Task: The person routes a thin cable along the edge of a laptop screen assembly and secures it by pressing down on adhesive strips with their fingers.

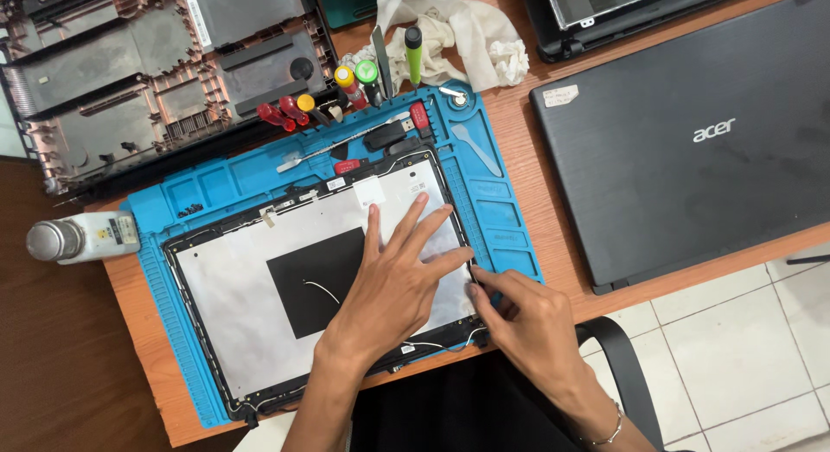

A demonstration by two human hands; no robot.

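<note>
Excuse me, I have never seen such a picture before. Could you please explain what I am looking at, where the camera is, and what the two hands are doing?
There is no machine here. A person works with two bare hands, and the single camera sits on that person's head, looking down at a wooden table.

On the table lies a blue work mat. On the mat rests a laptop lid shell, opened up, silvery inside with a black square in the middle and thin wires along its edge.

The left hand lies flat on the shell with fingers spread. The right hand pinches at the shell's right edge; what it grips is too small to tell.

Around them: screwdrivers with coloured handles, a white cloth, a closed black laptop, a stripped laptop base, and a white bottle.
</note>
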